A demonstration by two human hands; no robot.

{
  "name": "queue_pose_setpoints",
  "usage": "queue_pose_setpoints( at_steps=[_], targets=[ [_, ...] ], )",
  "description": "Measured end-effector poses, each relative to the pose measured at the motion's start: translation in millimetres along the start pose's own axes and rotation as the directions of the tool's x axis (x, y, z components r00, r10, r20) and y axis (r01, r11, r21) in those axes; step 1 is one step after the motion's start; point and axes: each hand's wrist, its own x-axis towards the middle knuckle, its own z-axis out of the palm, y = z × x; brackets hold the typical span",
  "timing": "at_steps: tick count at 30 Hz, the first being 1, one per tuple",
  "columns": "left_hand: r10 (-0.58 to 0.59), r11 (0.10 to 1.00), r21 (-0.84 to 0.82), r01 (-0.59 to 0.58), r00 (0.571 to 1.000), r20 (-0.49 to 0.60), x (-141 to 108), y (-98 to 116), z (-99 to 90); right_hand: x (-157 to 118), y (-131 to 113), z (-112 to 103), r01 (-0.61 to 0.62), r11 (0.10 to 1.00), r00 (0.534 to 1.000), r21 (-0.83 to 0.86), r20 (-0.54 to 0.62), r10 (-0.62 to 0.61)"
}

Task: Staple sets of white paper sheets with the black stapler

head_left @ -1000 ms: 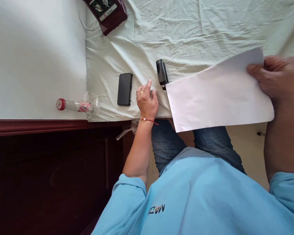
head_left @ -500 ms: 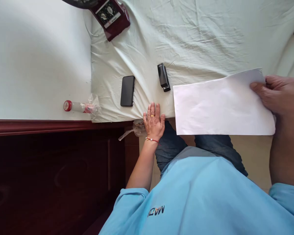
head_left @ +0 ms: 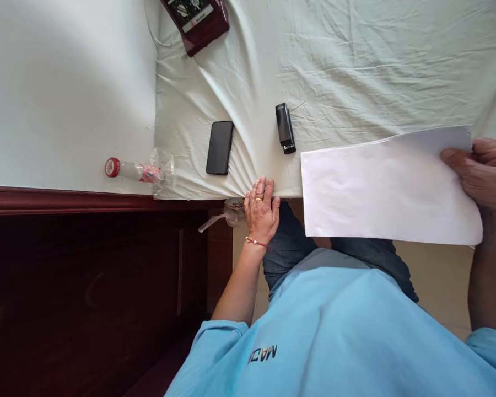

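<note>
White paper (head_left: 388, 190), seemingly several sheets in a stack, is pinched at its right end by my right hand (head_left: 485, 171), thumb on top. The stack's lower edge hangs past the table edge, above my lap. My left hand (head_left: 262, 212) lies flat at the front edge of the cloth, fingers stretched out, holding nothing; a ring and a red bracelet are on it. A black stapler (head_left: 285, 128) rests on the cloth between my left hand and the paper's left edge, a little farther back. Left of it is a black phone (head_left: 220, 148).
A wrinkled pale cloth (head_left: 355, 71) covers the table. At the back left stands a dark red device (head_left: 206, 25) with a cable. A clear bottle with a red cap (head_left: 112, 167) lies at left, partly in plastic. A plastic bag (head_left: 233, 212) hangs below the edge.
My right hand and the paper have shifted slightly right and down. My left fingers have drawn closer together at the table edge. The view has moved a little.
</note>
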Motion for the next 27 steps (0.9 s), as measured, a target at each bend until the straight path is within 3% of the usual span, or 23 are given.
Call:
queue_pose_setpoints(
  at_steps=[2, 6, 8, 11, 15, 17, 22, 25, 27],
  targets=[
    [0.024, 0.995, -0.099, -0.030, 0.998, -0.060, 1.2, -1.2, -5.6, -7.3, -16.4, -0.3, -0.074, 0.996, 0.997, 0.044, -0.027, 0.075],
    [-0.017, 0.906, -0.421, -0.050, 0.988, -0.155, 4.2, 1.2, -23.3, -13.2, -44.0, -0.1, 0.001, 0.997, 0.996, 0.073, -0.091, 0.005],
    [-0.041, 0.801, -0.597, -0.046, 0.991, -0.131, 7.6, 7.1, -32.8, -9.4, -56.5, 3.1, 0.049, 0.995, 0.995, 0.091, -0.090, -0.041],
    [0.014, 0.669, -0.742, -0.035, 0.999, -0.035, 16.8, 20.3, -44.4, 2.5, -75.4, 13.6, 0.092, 0.976, 0.994, 0.199, -0.078, -0.078],
    [0.077, 0.649, -0.757, -0.071, 0.997, -0.028, 35.1, 33.6, -49.6, 24.1, -92.9, 33.6, 0.134, 0.923, 0.989, 0.362, -0.111, -0.100],
    [0.055, 0.605, -0.792, -0.081, 0.997, -0.061, 45.6, 34.1, -45.1, 36.8, -93.7, 42.5, 0.181, 0.901, 0.983, 0.394, -0.112, -0.149],
    [-0.150, 0.445, -0.895, 0.031, 0.988, -0.041, 70.6, 21.0, -18.2, 64.1, -71.1, 59.9, 0.237, 0.848, 0.970, 0.474, -0.059, -0.238],
    [-0.211, 0.493, -0.870, 0.006, 0.971, -0.113, 79.3, 13.4, -3.8, 68.3, -48.7, 68.8, 0.092, 0.851, 0.971, 0.517, 0.141, -0.191],
    [-0.205, 0.544, -0.839, -0.016, 0.967, -0.152, 80.8, 11.9, 0.6, 66.6, -34.8, 73.0, 0.063, 0.884, 0.973, 0.463, 0.170, -0.158]
  ],
)
